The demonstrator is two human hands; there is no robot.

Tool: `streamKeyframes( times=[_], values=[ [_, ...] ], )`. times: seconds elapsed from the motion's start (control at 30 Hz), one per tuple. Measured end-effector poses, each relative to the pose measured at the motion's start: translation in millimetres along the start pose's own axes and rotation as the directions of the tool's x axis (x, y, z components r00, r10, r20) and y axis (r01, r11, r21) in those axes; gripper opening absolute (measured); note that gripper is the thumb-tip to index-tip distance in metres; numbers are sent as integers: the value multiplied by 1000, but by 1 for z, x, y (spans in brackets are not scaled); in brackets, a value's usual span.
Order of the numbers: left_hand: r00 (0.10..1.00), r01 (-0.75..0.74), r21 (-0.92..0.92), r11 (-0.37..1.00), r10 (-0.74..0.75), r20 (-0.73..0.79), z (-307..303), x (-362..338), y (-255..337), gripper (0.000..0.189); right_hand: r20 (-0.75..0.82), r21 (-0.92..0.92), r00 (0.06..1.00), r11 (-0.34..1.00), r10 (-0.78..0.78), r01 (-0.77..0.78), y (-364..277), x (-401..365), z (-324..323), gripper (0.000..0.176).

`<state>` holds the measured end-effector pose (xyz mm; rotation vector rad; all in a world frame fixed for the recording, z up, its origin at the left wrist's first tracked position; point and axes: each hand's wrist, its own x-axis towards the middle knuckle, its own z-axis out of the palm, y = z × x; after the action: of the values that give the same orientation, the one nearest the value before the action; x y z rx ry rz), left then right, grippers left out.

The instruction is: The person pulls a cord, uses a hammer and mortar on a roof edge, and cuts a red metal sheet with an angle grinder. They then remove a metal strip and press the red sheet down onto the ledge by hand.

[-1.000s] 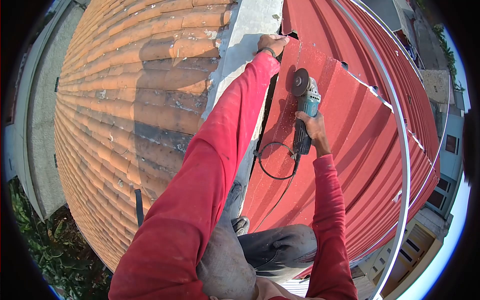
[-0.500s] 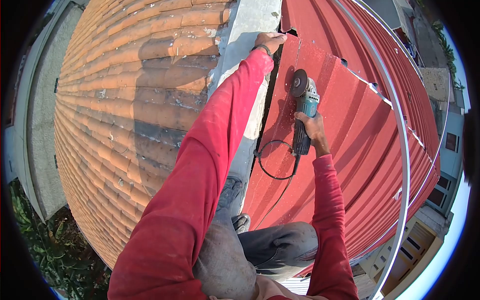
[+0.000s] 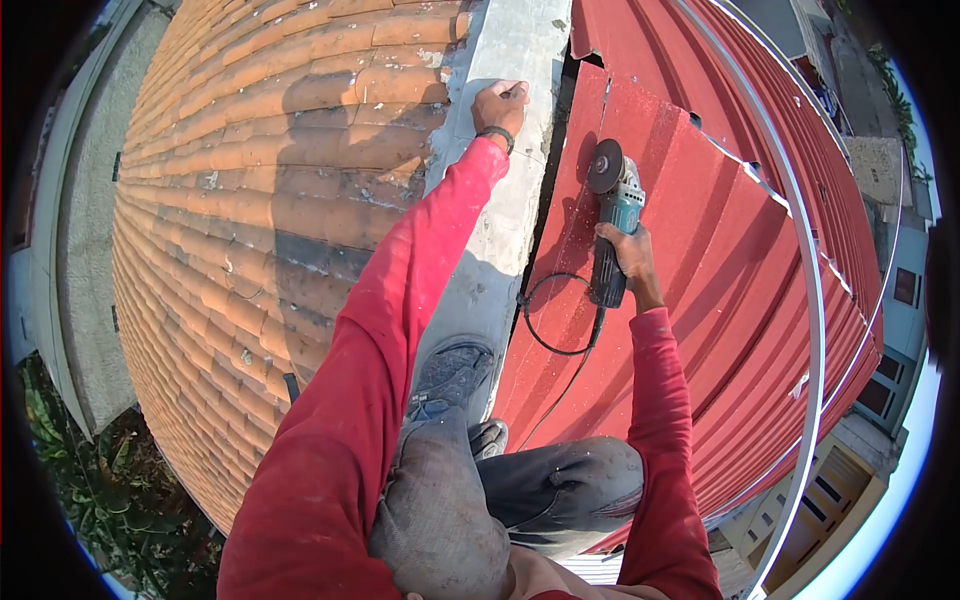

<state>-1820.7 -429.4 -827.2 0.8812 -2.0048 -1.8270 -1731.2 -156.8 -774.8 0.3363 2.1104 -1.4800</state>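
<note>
Head view: right hand (image 3: 628, 252) grips teal angle grinder (image 3: 615, 205) by its barrel.
Likely heavy, rigid; left hand (image 3: 500, 103) has its fingers curled against grey concrete ridge (image 3: 500, 230).

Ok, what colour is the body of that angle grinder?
The angle grinder has a teal body and a black handle, best seen in the head view.

The grinder (image 3: 618, 205) was cased in teal and black plastic. The sheet (image 3: 722, 280) was made of ribbed, red-painted metal, the tiles (image 3: 270, 190) of rough matt clay, the wall (image 3: 505, 215) of coarse concrete.
</note>
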Motion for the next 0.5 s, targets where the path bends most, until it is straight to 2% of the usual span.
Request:
streamKeyframes(
  times=[0.07,0.13,0.2,0.27,0.3,0.37,0.4,0.43,0.5],
  values=[
    [993,42,47,998,-36,-114,-26,-30,-6,30,0,5,1000,1000,-6,6,0,-2,0,30],
    [993,75,70,995,-68,-97,-57,-68,-18,38,-5,10,1000,1000,-14,14,0,-4,0,31],
    [999,31,172,985,-28,-20,-82,-119,-35,47,9,1,1000,1000,17,-17,3,-7,0,32],
    [986,-58,262,963,15,163,-105,-181,-24,40,5,-15,1000,1000,9,-9,6,-8,0,33],
    [959,-160,356,921,59,278,-115,-212,-26,33,0,-28,1000,1000,5,-5,8,-10,0,33],
    [847,-387,452,804,116,519,-131,-258,-29,22,0,-19,1000,1000,13,-13,7,-14,-1,33],
    [762,-500,453,738,127,635,-137,-276,-30,28,3,-11,1000,1000,23,-22,7,-16,-1,33],
    [760,-505,452,735,132,636,-137,-287,-30,28,0,-7,1000,1000,17,-17,8,-15,-2,33],
    [662,-685,562,463,72,746,-127,-309,-31,50,39,-1,999,999,36,-36,13,-14,-7,33]
  ],
)
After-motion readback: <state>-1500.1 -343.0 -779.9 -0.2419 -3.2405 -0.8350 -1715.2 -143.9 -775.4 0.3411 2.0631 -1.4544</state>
